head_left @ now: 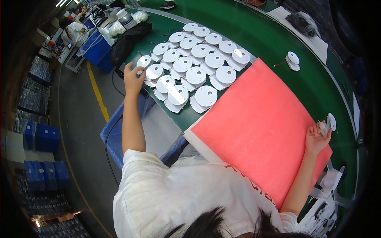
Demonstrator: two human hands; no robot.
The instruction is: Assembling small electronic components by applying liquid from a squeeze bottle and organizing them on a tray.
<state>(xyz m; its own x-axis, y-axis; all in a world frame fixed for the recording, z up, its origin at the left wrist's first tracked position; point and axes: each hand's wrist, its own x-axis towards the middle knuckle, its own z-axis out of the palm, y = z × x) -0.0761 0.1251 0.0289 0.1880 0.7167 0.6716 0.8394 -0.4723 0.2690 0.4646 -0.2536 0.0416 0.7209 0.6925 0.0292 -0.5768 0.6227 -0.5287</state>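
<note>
At the left end of the rows, my left hand (134, 79) has its fingers closed around the edge of a white round-topped plastic unit (144, 60). Several similar white units (182, 64), each a disc with a small hole over a second white plate, stand in rows beside it on the green table. Far to the right, above the pink foam sheet's corner, my right hand (316, 141) holds another white disc unit (332, 122) between its fingers. The pink foam sheet (254, 127) lies flat between my two arms.
One white unit with a thin wire (293, 60) sits alone on the green belt (270, 39). A blue-lined bin (113, 127) stands below the table's left edge. White parts (331, 180) lie at the lower right. Far left, a person (75, 33) works near a blue bin (95, 49).
</note>
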